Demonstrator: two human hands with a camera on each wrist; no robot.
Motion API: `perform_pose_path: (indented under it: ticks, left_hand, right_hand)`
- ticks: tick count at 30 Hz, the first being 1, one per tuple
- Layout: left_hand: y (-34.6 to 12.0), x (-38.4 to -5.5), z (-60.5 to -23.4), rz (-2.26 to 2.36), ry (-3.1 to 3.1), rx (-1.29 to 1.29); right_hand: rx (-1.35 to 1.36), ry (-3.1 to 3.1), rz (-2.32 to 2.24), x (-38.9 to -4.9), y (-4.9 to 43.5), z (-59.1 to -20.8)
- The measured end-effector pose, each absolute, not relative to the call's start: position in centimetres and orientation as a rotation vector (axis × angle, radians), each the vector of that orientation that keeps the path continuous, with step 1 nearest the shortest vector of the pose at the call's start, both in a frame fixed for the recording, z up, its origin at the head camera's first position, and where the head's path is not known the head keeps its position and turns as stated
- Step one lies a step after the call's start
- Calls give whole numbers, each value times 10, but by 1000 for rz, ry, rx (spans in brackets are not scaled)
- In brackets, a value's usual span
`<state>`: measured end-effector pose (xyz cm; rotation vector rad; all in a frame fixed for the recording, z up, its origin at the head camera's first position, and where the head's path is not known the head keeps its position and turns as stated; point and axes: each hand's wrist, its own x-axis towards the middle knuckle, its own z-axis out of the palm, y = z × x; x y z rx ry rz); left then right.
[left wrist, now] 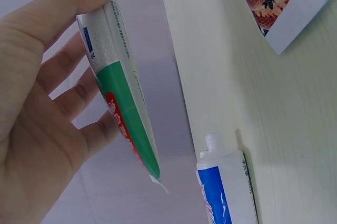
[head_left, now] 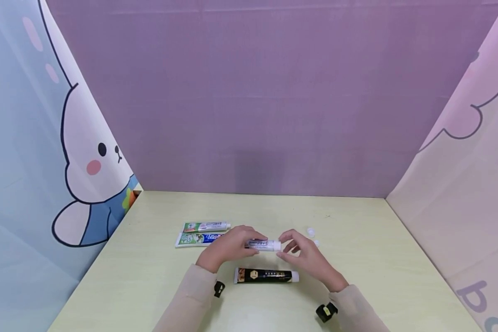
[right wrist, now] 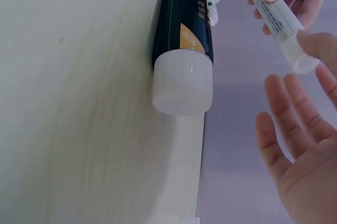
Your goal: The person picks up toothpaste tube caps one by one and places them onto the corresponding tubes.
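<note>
Left hand (head_left: 231,245): pinches the white tube (head_left: 262,245) between thumb and fingertips, the tail end left free.
Right hand (head_left: 311,263): fingers spread and loosely bent, thumb and index finger at the tube's cap (right wrist: 305,60); I cannot tell whether they touch it.
White tube: held up off the surface (head_left: 357,230), between the two hands, cap toward the right hand; its tail end is green with red lettering.
Black tube (head_left: 265,275): lies flat on the near side of the hands, its white cap (right wrist: 182,83) on and pointing right; a honeycomb picture with bees marks the other end.
Blue tube (head_left: 199,239): lies left of the white tube, partly hidden by the left hand in the head view; the left wrist view shows its bare nozzle (left wrist: 211,141).
Green tube (head_left: 205,226): just beyond the blue tube and roughly parallel to it, nozzle end to the right.
Loose caps (head_left: 311,232): two small white ones, beyond the right hand.
Sleeves (head_left: 186,299): pale, with a black device (head_left: 326,312) at each wrist.
Backdrop (head_left: 253,115): plain purple, behind the surface.
Left cloth (head_left: 93,147): blue, printed with a white rabbit.
Right cloth (head_left: 473,184): pink and cream, with a dark wavy outline.
</note>
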<state>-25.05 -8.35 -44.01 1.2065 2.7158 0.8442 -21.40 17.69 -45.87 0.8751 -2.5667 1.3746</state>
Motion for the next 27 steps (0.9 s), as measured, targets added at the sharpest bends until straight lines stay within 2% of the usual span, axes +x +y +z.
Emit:
perform_pose_path:
  ticks: [5,16,27]
  left_hand:
    - [-84,-251,-440,851,2712,1211]
    - [-83,-251,-440,857,2709,1214]
    - [-83,-250,-440,872,2704,1223]
  right_hand:
    - [920,-2529,1388,-211,173,-454]
    - [956,-2538,1389,-220,181,-467]
    - [873,-2611,1404,-220,182,-466]
